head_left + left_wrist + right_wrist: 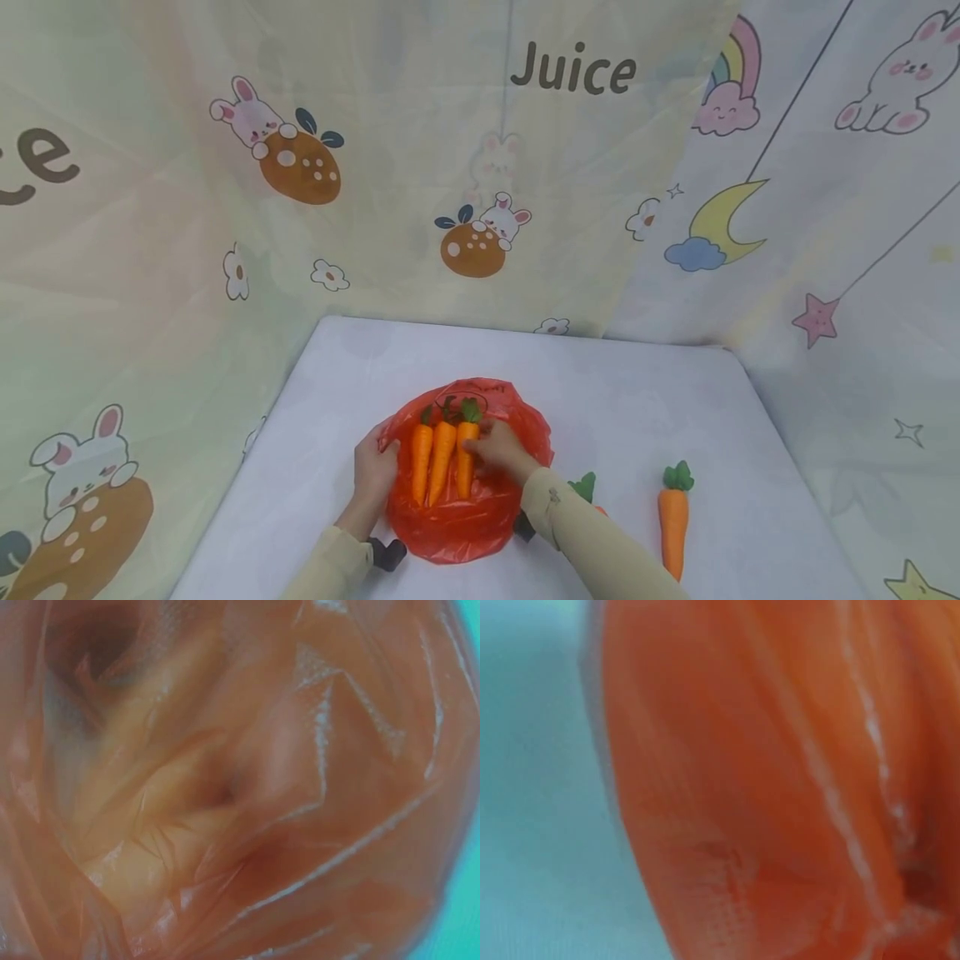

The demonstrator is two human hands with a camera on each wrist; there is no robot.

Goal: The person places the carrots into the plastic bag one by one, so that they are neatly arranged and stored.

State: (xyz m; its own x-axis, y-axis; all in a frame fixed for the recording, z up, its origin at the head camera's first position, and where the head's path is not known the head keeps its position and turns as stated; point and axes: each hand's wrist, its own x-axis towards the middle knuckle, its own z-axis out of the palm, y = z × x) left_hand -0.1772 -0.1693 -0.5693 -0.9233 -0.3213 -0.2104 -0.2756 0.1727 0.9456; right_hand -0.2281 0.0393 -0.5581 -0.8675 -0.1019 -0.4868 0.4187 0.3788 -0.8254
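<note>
A red plastic bag [450, 537] lies spread on the white table, with three orange carrots side by side on it: a left carrot [422, 462], a middle carrot [441, 462] and a right carrot [465, 479], green tops pointing away. At the bag's left edge, my left hand [371, 475] grips the film, its thumb on the near face. My right hand [501, 448] pinches the right carrot near its upper part. Crinkled translucent bag film [360, 847] fills most of the left wrist view. In the right wrist view the bag's side [705, 787] hides the fingers.
Another carrot [673, 521] lies on the table [622, 408] to the right. Beside my right sleeve [585, 533] a green carrot top [583, 485] shows, the rest mostly hidden by the arm. Printed cloth walls [390, 167] rise around the table.
</note>
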